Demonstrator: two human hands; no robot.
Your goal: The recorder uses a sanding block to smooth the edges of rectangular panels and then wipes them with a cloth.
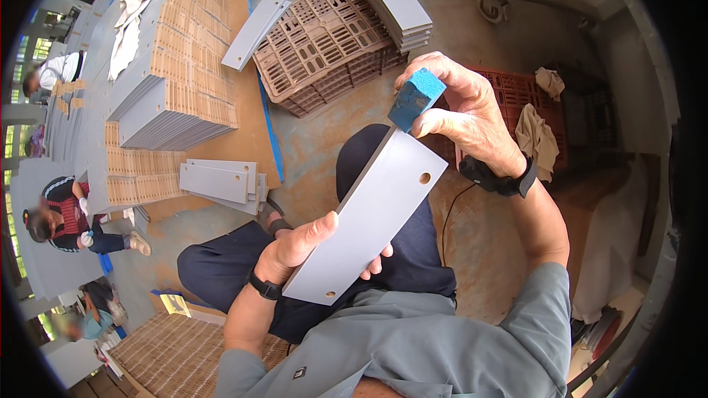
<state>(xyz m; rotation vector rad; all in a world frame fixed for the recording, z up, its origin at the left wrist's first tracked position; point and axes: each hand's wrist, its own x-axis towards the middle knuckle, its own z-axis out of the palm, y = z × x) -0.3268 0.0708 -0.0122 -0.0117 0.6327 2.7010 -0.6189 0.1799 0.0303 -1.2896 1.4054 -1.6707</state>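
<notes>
My left hand (pixel 301 242) grips a long grey board (pixel 369 217) by its near half, thumb on top and fingertips showing at the other edge. The board slants over my lap, with a round hole near each end on its right side. Between the thumb and fingers of my right hand (pixel 476 114) is a blue sanding block (pixel 416 99). It sits at the board's far left corner; whether it touches the edge there I cannot tell.
Ahead, an upturned brown plastic crate (pixel 324 37) carries stacked grey boards (pixel 394 0). Tall board stacks (pixel 184 81) stand at left, with loose boards (pixel 217 180) beside them. A red crate (pixel 509 96) with cloths (pixel 535 136) is at right. Another person (pixel 70 214) sits far left.
</notes>
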